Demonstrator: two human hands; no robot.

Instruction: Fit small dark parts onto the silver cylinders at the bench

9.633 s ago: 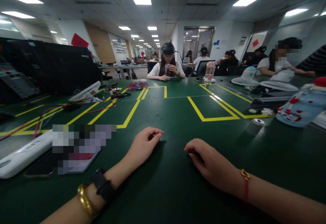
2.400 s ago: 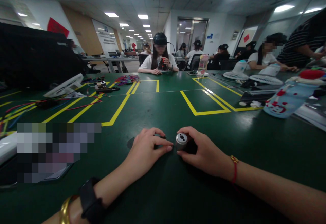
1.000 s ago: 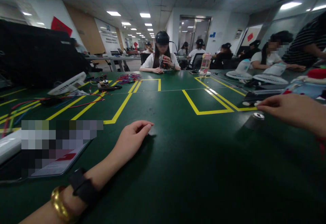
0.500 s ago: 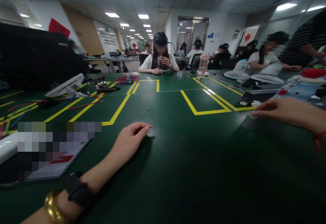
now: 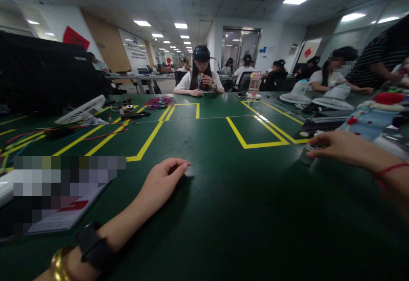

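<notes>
My left hand (image 5: 166, 181) rests over the middle of the green table (image 5: 223, 213), its fingers curled and pressed together at the tips; what they hold, if anything, is too small to name. At the right, my right hand (image 5: 335, 147) has its thumb and fingers around the top of a small grey cylindrical container (image 5: 307, 155). That container stands on the table, near the end of a yellow tape line.
A phone-like flat panel (image 5: 73, 213) lies at the left, with wires and a white fan (image 5: 81, 110) beyond. At the right are a blue figure with a red hat (image 5: 367, 117) and white fans (image 5: 295, 93). A person sits opposite, near a bottle (image 5: 253, 87).
My right hand has moved slightly left and down and now grips the grey container, which showed only as a faint blur. My left hand has barely changed.
</notes>
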